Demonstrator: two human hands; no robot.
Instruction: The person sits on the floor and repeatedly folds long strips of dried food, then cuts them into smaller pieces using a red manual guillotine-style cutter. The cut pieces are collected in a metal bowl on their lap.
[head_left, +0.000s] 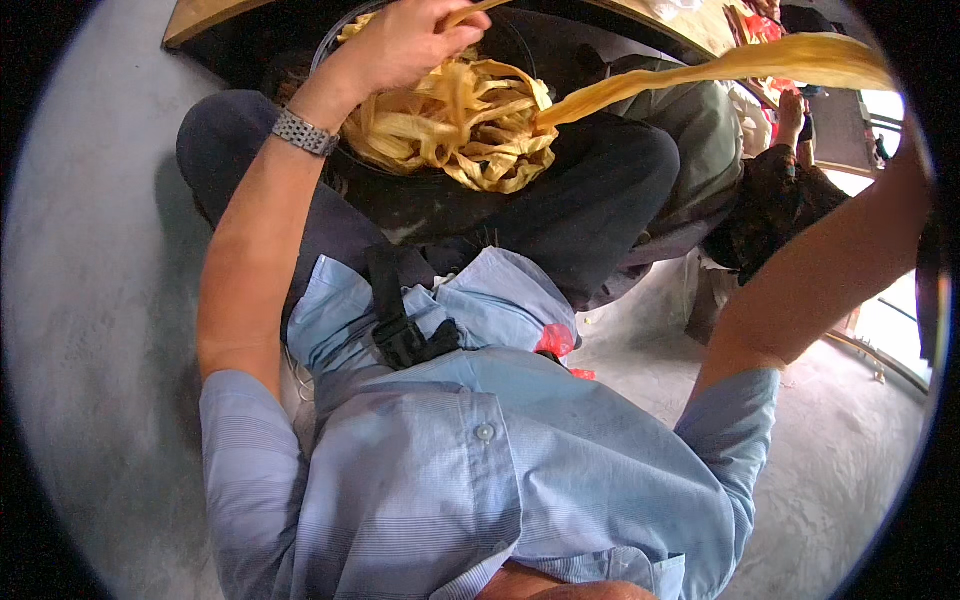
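My left hand (409, 43), with a metal-banded watch (304, 133) on its wrist, is over a round dark tub (321, 49) between my knees. A thin yellow-brown strip (471, 11) is pinched between its thumb and fingers and runs out past the top of the picture. Below the hand, a loose tangle of similar strips (450, 124), which look like dried plant fibre, fills the tub and hangs over its near rim. One long, wide strip (720, 71) stretches from the heap to the right rim. My right forearm (817, 255) reaches that way; its hand is out of view.
A wooden board edge (217, 19) curves beyond the tub. Close on my right are another person's trousered leg (679, 150) and, farther off, a person's forearm (789, 120) near red material (765, 30). Grey floor (97, 300) lies on both sides.
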